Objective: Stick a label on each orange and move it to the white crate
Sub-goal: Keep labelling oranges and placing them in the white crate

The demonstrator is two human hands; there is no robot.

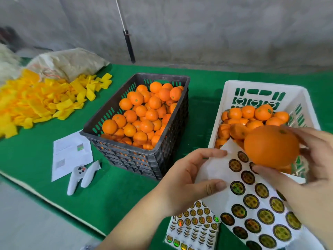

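My right hand (304, 170) grips a round orange (271, 147) above the white plastic crate's (225, 109) near rim, hiding part of the white sticker sheet (252, 201) pinched in my left hand (187, 179); its lower corner is cut off.

Label sheet (252, 201) glossy paper, stickers shiny; white crate (225, 112) smooth plastic; table cover (126, 192) matt green cloth.

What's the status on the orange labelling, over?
Left hand pinches the sticker sheet. Right hand grips one orange over the sheet, in front of the white crate. Nothing blocking the crate.
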